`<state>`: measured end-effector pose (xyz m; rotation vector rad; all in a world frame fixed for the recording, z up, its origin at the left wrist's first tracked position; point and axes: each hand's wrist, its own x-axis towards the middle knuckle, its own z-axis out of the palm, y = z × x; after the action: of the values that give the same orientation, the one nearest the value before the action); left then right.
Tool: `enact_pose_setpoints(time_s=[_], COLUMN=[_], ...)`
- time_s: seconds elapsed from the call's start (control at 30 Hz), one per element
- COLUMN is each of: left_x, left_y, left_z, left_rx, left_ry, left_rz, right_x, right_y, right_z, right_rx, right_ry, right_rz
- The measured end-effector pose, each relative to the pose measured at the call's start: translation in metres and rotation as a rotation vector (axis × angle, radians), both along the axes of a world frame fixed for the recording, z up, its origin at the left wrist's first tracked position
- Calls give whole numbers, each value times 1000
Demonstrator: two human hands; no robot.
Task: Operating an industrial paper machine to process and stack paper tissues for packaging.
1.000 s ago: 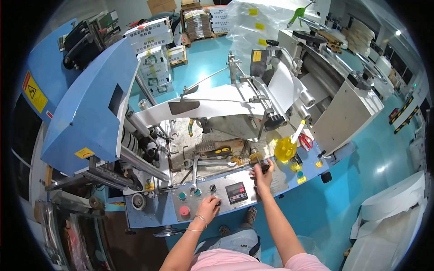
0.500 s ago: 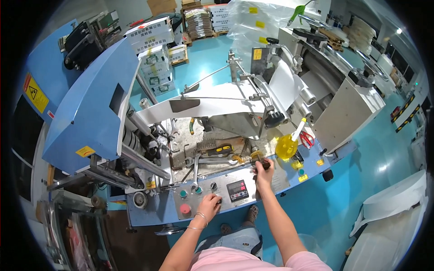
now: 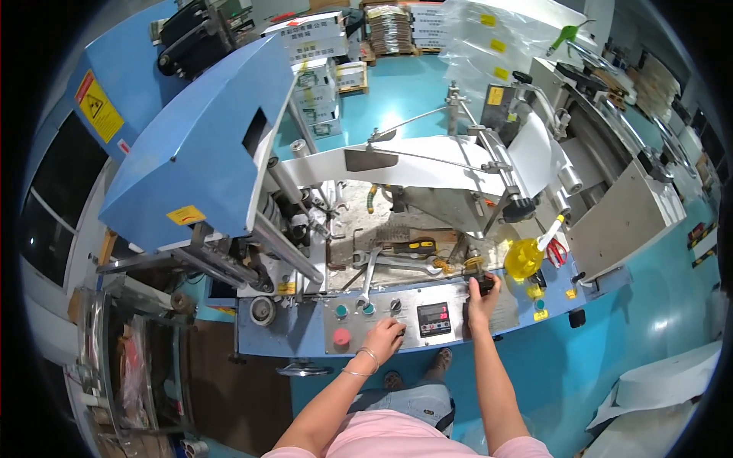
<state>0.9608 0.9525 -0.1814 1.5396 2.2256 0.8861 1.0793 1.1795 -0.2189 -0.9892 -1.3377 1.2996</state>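
My left hand (image 3: 383,341) is closed at the front of the metal control panel (image 3: 504,314), its fingertips on a small dark knob (image 3: 402,332) that they mostly cover. My right hand (image 3: 482,301) grips a black knob (image 3: 481,284) at the panel's far edge, beside a brass-coloured part (image 3: 473,264). Between the hands sits a digital display (image 3: 434,319) with red digits. A red push button (image 3: 342,337), green buttons (image 3: 340,311) and a black selector switch (image 3: 395,305) lie left of it. An open-end wrench (image 3: 369,278) rests with one end on the panel.
Behind the panel, a tray holds a wire brush (image 3: 393,232), a yellow-black handled tool (image 3: 411,246) and several wrenches. A white paper web (image 3: 435,158) crosses above. A yellow liquid bottle (image 3: 523,258) and red-handled scissors (image 3: 557,254) stand right; a blue machine cover (image 3: 195,145) rises left.
The view has swung, so the machine and both hands appear farther right. My hands stay at the same two knobs. The red digits on the display have changed.
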Motion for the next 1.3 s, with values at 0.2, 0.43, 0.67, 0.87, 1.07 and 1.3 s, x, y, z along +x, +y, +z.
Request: enact_pose_setpoints(time_s=[0.2, 0.43, 0.67, 0.87, 1.07, 1.3], left_x=[-5, 6, 7, 5, 7, 7], left_y=[-6, 10, 20, 33, 48, 48], left_z=[-5, 14, 35, 49, 71, 69], left_rx=[6, -112, -134, -190, -226, -227], left_ry=[-45, -196, -207, -232, -268, -241], left_rz=[66, 99, 159, 216, 247, 228], right_x=[-10, 11, 10, 16, 18, 19], right_y=[-13, 1, 3, 11, 14, 14], right_z=[12, 25, 32, 34, 40, 40], right_rx=[62, 291, 207, 149, 110, 80], right_ry=[-195, -325, -413, -400, -441, -440], right_rz=[26, -93, 61, 158, 227, 247])
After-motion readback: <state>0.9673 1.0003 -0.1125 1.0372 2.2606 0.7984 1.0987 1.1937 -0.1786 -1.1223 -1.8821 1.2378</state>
